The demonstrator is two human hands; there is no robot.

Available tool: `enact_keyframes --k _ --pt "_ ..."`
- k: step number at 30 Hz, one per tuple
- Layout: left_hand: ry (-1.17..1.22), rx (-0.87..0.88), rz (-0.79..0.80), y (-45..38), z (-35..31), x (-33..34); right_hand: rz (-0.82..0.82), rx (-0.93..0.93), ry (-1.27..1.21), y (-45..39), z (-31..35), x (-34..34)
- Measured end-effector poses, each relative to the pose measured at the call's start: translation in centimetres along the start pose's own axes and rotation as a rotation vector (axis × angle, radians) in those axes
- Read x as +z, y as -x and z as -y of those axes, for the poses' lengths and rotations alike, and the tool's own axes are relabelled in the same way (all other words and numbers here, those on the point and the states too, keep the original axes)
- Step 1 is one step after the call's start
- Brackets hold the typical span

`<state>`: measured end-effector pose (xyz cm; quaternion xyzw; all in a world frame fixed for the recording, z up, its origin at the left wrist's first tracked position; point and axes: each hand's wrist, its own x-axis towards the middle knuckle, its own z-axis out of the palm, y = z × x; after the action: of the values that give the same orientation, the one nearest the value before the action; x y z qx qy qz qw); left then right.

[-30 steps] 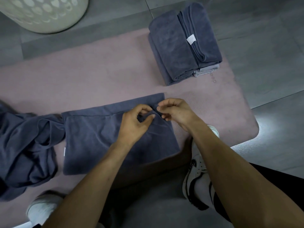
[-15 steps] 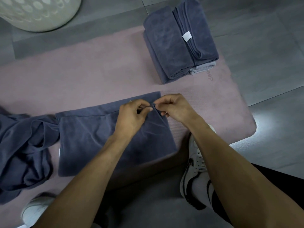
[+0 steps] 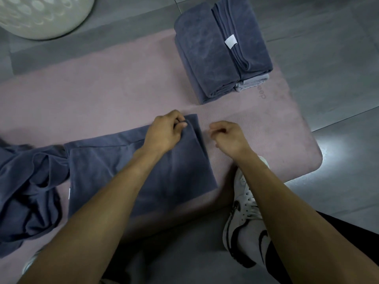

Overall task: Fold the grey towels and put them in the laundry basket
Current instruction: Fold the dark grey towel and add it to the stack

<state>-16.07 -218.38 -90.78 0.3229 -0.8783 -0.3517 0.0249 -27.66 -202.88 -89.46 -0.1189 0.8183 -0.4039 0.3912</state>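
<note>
A folded grey towel [image 3: 114, 169] lies flat on the pink mat [image 3: 106, 95] in front of me. My left hand [image 3: 164, 134] pinches its far right corner between thumb and fingers. Just off the towel's right edge, my right hand [image 3: 227, 138] hovers over the mat with loosely curled fingers, holding nothing. A stack of folded grey towels [image 3: 221, 48] sits at the mat's far right. The white perforated laundry basket [image 3: 41, 17] stands at the top left, off the mat.
A crumpled heap of unfolded grey towels [image 3: 24, 191] lies at the left edge of the mat. My white-and-black sneaker [image 3: 246, 218] rests by the mat's near right corner, another shoe [image 3: 30, 263] at bottom left. Grey tiled floor [image 3: 328, 58] surrounds the mat.
My right hand has let go of the towel corner and moved right, off the towel. My left hand has slid toward the far right corner and keeps its pinch.
</note>
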Motion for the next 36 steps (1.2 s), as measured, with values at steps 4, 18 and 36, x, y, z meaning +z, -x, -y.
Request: enact_keyframes --k 4,18,36 --pt "-0.099 0.033 0.114 -3.5 -0.2 0.6 -0.026 0.090 -0.023 -0.8 -2.0 -0.3" --pt "-0.332 0.100 0.148 -4.8 -0.5 2.8 0.026 0.131 0.085 -0.4 -3.9 0.2" --pt "0.066 -0.216 -0.341 13.2 2.1 -6.7 0.287 -0.091 0.151 9.8 -2.8 0.8"
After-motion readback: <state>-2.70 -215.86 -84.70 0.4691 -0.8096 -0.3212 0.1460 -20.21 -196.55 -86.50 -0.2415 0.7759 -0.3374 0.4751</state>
